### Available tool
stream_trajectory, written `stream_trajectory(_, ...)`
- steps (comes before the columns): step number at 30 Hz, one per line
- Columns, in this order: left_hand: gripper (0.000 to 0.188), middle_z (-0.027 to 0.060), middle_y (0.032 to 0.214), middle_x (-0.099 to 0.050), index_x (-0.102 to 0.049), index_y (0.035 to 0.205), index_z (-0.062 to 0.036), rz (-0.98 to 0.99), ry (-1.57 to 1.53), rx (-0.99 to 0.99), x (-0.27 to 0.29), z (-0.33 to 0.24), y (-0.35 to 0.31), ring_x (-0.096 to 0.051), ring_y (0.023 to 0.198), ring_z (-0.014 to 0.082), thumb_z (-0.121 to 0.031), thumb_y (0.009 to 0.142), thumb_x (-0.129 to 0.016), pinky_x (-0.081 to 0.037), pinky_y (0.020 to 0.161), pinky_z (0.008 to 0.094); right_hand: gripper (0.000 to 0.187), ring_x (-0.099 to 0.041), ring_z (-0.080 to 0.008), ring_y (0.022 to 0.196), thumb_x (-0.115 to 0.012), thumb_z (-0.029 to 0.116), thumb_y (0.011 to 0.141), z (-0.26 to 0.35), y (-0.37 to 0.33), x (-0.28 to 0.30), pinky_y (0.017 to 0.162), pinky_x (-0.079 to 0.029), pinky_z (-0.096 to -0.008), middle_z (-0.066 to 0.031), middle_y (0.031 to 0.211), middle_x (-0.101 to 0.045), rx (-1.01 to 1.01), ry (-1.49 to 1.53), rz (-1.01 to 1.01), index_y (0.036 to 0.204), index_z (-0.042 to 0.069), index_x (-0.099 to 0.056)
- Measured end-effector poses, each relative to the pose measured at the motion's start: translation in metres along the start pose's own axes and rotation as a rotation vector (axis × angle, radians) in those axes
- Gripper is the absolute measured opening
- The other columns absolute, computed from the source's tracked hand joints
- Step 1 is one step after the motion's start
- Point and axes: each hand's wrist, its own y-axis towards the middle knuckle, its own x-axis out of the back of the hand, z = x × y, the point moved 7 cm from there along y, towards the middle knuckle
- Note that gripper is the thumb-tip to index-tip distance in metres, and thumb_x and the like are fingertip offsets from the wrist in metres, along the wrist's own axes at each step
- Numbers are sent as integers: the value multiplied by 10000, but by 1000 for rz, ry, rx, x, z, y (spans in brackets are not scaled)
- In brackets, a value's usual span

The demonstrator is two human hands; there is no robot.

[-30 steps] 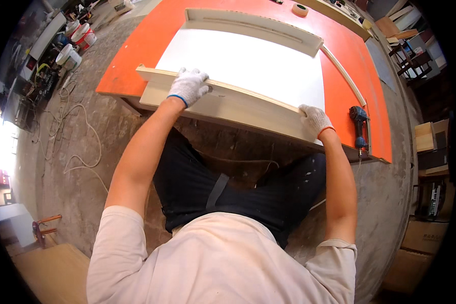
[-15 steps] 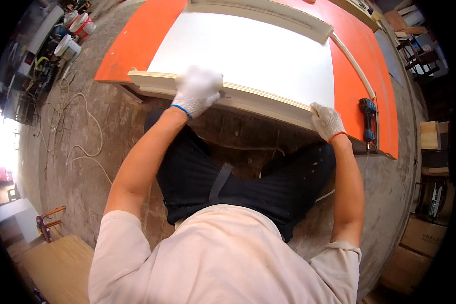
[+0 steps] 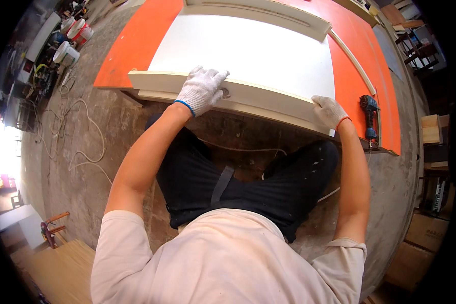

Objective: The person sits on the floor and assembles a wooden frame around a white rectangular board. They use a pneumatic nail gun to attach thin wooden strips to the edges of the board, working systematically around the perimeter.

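Note:
A long pale board (image 3: 268,97) stands on edge along the near side of a white panel (image 3: 238,53). My left hand (image 3: 200,91), in a white knit glove with a blue cuff, lies over the board's upper edge, thumb on the near face and fingers on the far side. Beside that thumb shows a small round dark spot (image 3: 226,93) on the near face. My right hand (image 3: 329,112), gloved with an orange cuff, holds the board's right end. Another pale board (image 3: 268,14) stands along the panel's far side.
Beneath the panel is an orange tabletop (image 3: 131,43). A blue-black power drill (image 3: 369,116) and a narrow pale strip (image 3: 353,62) lie on its right part. Cables (image 3: 88,161) and buckets (image 3: 66,54) are on the floor at left. Cardboard boxes (image 3: 424,232) stand at right.
My left hand, blurred before, now shows sharply on the board with its fingers over the edge. The near board has tilted slightly, showing more of its near face. My right hand stays at the board's end.

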Motion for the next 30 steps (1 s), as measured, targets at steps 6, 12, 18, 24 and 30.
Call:
stream_trajectory(6,721,163,1331,-715,-625,1540,-116,57,64,8,-3,3,10,-632,1323,388,-395,922,-871,-378,1284,540,423,-703,-463,1253,-509,184,1006,-5,13,2,1118,-541,-503,-296,1291,-752,41,34,48,1286,-34,-739)
stream_trajectory(12,691,177,1346,-713,-687,1473,-110,131,11,68,0,5,24,-616,1337,402,-510,933,-850,-392,1262,524,436,-700,-453,1272,-517,179,981,-10,27,4,1125,-534,-482,-294,1330,-748,5,93,111,1289,-10,-760)
stream_trajectory(18,809,200,1358,-695,-644,1507,-86,82,72,47,-9,7,27,-608,1363,399,-564,896,-873,-334,1316,553,444,-713,-447,1247,-517,178,977,-17,31,0,1115,-536,-481,-290,1318,-755,-8,145,140,1306,0,-757)
stream_trajectory(24,725,204,1318,-691,-626,1506,-90,165,63,57,10,-16,22,-633,1316,407,-436,920,-875,-333,1317,577,398,-714,-461,1216,-562,216,962,-22,18,-3,1093,-543,-509,-296,1249,-762,6,94,30,1242,7,-754)
stream_trajectory(30,400,167,1154,-733,-754,1308,-127,90,-39,-2,5,3,13,-670,1148,412,-286,951,-844,-518,1046,546,348,-736,-505,1067,-642,240,941,14,-20,7,955,-588,-560,-303,1100,-769,-15,-38,-62,1200,27,-737)
